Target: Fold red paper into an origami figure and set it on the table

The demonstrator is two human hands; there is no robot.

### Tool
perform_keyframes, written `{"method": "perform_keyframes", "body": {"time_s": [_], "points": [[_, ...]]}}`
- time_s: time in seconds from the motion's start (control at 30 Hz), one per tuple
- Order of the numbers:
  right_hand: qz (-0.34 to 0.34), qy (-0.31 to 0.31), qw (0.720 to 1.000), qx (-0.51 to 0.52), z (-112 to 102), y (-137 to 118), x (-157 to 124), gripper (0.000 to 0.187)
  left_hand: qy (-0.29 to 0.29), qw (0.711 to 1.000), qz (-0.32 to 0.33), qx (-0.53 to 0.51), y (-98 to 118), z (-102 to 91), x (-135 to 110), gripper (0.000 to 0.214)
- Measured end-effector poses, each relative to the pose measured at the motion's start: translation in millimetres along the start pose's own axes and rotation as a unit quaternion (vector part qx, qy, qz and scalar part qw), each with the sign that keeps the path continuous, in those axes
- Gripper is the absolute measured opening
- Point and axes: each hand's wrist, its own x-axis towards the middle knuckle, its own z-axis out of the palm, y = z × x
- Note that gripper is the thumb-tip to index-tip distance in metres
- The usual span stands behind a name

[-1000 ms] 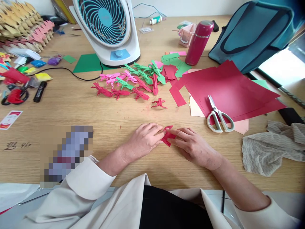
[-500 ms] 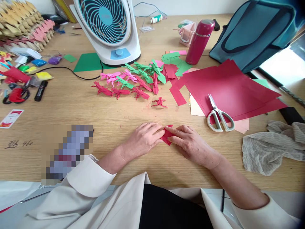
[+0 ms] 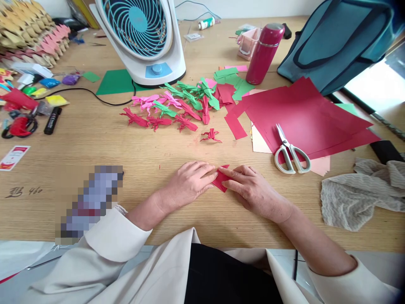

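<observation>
A small piece of folded red paper [image 3: 222, 184] lies on the table between my two hands, and the fingers cover part of it. From the left, my left hand [image 3: 193, 180] holds its edge down with the fingertips close together. On the other side, my right hand [image 3: 251, 188] grips the paper with its thumb and index finger pressed onto it. Beyond the hands stands a single folded red paper figure [image 3: 211, 135]. Farther back is a pile of similar figures in red, pink and green, among them a green one [image 3: 192, 99].
White-handled scissors [image 3: 289, 157] rest partly on large red sheets [image 3: 303, 118] at the right. A fan [image 3: 155, 55], a red flask [image 3: 265, 54] and a teal bag [image 3: 335, 46] stand at the back. A crumpled cloth [image 3: 351, 198] lies far right; a blurred-out object [image 3: 95, 198] is left.
The whole view has shifted very slightly. Both hands stay in nearly the same place on the red paper, with the left fingers moved only a touch.
</observation>
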Motion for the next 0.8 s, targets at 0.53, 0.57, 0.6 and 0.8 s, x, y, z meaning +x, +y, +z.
{"method": "perform_keyframes", "body": {"time_s": [0.53,0.57,0.6,0.8], "points": [[0.003,-0.008,1.000,-0.014,-3.3,-1.0,1.3,0.020,-0.002,1.000,-0.007,0.017,1.5,2.4,0.5,0.039],[0.003,-0.007,1.000,-0.014,-3.4,-1.0,1.3,0.019,-0.002,1.000,-0.001,0.016,0.4,2.3,-0.8,0.040],[0.002,-0.006,1.000,-0.013,-3.5,-0.9,1.3,0.019,-0.003,1.000,0.006,0.016,-0.5,2.2,-2.1,0.041],[0.003,0.002,1.000,0.006,-2.8,-0.2,1.4,0.021,-0.021,0.998,0.033,0.044,-1.7,1.7,-11.0,0.043]]}}
